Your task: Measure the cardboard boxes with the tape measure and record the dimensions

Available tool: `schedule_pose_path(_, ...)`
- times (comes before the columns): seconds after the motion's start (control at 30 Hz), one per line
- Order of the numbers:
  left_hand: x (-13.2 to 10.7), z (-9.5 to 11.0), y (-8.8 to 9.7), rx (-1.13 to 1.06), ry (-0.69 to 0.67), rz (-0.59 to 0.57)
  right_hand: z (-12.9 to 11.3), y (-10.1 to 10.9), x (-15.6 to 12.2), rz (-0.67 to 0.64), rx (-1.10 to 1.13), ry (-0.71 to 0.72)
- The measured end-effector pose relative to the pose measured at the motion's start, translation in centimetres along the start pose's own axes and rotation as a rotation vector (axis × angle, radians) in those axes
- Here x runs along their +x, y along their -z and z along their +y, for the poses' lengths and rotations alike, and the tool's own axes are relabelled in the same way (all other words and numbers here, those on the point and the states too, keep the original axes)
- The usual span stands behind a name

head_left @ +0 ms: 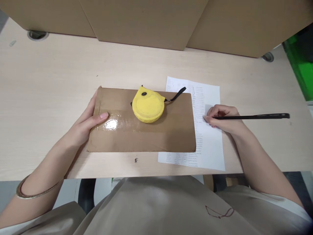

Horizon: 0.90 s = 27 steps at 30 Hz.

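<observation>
A taped brown cardboard box lies on the desk in front of me. My left hand grips its left end, thumb on top and the other fingers down the side, mostly hidden. On top of the box rests a yellow tape measure shaped like an animal's head, its black wrist strap pointing right. The box covers part of a white sheet of paper with rows of writing. Over the sheet's right side, my right hand pinches a slim black pen, its tip at the written lines and its rear end pointing right.
Large brown cardboard panels stand along the back of the pale wooden desk. Two round cable holes sit by their base. The desk's front edge runs close to my body. Something green shows beyond the right edge.
</observation>
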<state>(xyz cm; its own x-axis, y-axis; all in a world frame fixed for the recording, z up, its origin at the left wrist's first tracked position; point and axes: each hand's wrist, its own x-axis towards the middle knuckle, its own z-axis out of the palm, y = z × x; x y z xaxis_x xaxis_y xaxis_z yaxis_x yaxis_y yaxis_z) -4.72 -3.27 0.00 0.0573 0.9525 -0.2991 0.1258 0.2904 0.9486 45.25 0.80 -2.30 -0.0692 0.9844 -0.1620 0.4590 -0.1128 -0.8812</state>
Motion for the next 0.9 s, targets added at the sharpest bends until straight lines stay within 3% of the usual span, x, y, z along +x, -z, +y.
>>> schedule_pose_path(0.13,-0.3,0.5,-0.3,-0.007,0.062,0.031,-0.3,-0.1,-0.1,0.002,0.004,-0.009)
schedule_pose_path(0.4,-0.2,0.6,-0.4,-0.021,0.051,0.039,-0.2,0.0,0.1,-0.004,0.010,-0.020)
schedule_pose_path(0.57,-0.2,0.5,-0.6,-0.059,0.047,0.017,-0.6,1.5,0.4,-0.007,0.053,-0.174)
schedule_pose_path(0.67,0.3,-0.3,-0.4,-0.074,0.011,0.011,-1.0,2.4,1.4,-0.008,-0.208,-0.246)
schedule_pose_path(0.73,0.6,-0.7,-0.2,-0.071,0.002,0.008,-1.1,2.4,2.4,0.013,-0.461,-0.209)
schedule_pose_path(0.9,1.4,-1.2,0.1,-0.038,-0.056,-0.014,-0.8,0.2,5.0,0.153,-0.933,-0.115)
